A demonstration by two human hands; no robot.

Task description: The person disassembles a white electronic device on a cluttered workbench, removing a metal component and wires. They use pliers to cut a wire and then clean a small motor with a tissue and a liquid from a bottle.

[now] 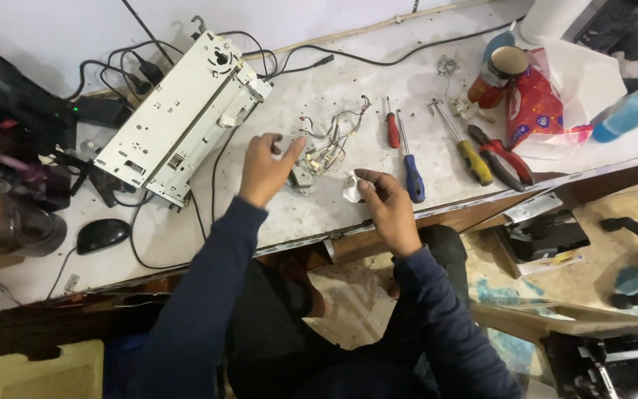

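Mid-way in stripping a small wired part [317, 157]: left hand [266, 168] hovering over it at bench centre, fingers half curled and holding nothing; right hand [387, 201] just right, fingertips pinched on a crumpled white scrap [351, 188]. Probably needing next a steady grip on the part. Stained white bench [378, 96] with 3 screwdrivers [410, 168], red pliers [503, 157], a white metal chassis [186, 118] far left, a black mouse [102, 235]; littered floor below.

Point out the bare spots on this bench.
Bare: front edge between mouse and left hand; back strip between metal chassis and paper roll. Crowded: wires, screwdrivers, pliers near right hand.
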